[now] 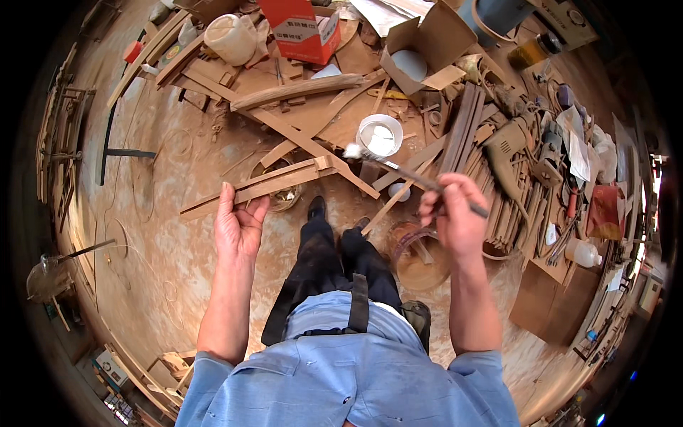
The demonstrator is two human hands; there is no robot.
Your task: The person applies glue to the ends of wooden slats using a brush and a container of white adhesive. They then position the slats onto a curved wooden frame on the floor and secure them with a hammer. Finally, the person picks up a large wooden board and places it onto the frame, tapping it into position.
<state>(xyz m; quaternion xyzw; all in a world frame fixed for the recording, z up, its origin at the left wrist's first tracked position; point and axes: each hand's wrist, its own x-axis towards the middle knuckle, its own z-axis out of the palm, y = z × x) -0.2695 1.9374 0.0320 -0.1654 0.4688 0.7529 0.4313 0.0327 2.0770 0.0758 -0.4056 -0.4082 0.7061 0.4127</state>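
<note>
My left hand (240, 229) holds a long, narrow wooden piece (274, 185) from below, thumb at its near edge. The piece has a lengthwise groove or gap and a small block at its right end. In my right hand (459, 213) the fingers are closed round a dark stick (409, 174), slanting up to the left. White paste (353, 151) clings to the stick's tip, which is just left of a white tub (379, 118) with white stuff inside. Whether the tip carries bristles cannot be made out.
Crossed boards and a curved wooden rail (299, 91) lie ahead. A red box (299, 32), an open cardboard box (434, 43) and a white jug (231, 39) stand behind. On the right are a power drill (506, 146) and stacked wood strips. A bucket (421, 260) is near my legs.
</note>
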